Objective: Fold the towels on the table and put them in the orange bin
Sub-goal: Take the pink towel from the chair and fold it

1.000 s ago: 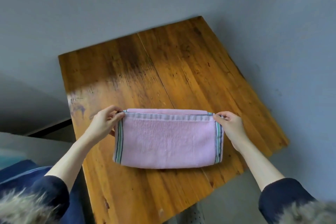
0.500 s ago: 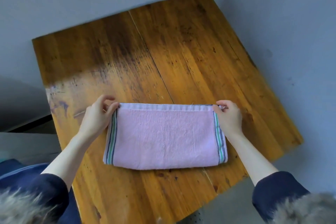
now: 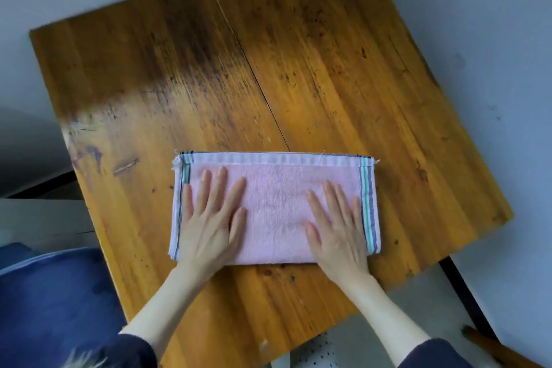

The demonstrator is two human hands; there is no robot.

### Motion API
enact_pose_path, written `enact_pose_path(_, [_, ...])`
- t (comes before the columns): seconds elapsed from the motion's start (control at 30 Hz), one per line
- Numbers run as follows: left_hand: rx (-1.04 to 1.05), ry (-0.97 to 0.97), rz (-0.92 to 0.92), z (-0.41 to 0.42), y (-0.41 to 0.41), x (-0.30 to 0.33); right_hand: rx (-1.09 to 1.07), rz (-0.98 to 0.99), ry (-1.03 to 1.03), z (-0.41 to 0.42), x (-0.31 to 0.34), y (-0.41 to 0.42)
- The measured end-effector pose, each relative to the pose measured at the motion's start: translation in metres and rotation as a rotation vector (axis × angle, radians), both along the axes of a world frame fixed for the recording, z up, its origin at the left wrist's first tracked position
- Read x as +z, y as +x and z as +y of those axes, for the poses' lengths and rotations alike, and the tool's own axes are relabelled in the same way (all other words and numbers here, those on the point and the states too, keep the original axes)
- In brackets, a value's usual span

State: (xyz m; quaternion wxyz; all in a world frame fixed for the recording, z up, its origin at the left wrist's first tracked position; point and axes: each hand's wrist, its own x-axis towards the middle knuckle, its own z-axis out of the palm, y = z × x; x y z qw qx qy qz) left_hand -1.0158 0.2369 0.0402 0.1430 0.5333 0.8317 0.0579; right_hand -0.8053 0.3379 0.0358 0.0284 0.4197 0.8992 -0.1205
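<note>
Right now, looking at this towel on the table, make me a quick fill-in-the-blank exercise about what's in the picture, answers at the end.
1. The folded towel is mostly ____ in colour.
2. Both the left hand and the right hand lie ____ on the towel, fingers straight.
3. The towel lies on a ____ table.
4. The striped bands run along the towel's two ____ ends.

Missing words: pink; flat; wooden; short
</note>
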Motion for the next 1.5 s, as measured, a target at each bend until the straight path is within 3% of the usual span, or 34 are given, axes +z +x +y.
enact_pose_path(0.3, [0.010, 0.043, -0.002, 0.024, -0.024, 0.006, -0.170, -0.062, 0.022, 0.043, 0.009, -0.007])
enact_pose_path(0.67, [0.013, 0.057, -0.111, 0.003, -0.023, 0.006, -0.146, -0.094, -0.019, 0.035, 0.016, -0.017])
enact_pose_path(0.77, [0.116, 0.161, -0.194, -0.017, -0.015, 0.014, -0.045, -0.057, -0.065, 0.003, 0.025, -0.022])
enact_pose_path(0.87, [0.420, 0.280, -0.249, -0.029, -0.018, 0.019, 0.046, -0.026, -0.073, -0.022, 0.025, -0.033])
enact_pose_path(0.93, [0.603, 0.242, -0.178, -0.031, -0.025, 0.020, 0.092, -0.016, -0.057, -0.028, 0.021, -0.042])
enact_pose_path(1.0, [0.657, 0.155, -0.139, -0.031, -0.029, 0.018, 0.116, -0.039, -0.050, -0.028, 0.015, -0.049])
enact_pose_path(1.5, [0.628, -0.058, -0.006, -0.017, -0.024, 0.020, 0.105, -0.100, -0.006, -0.030, 0.000, -0.053])
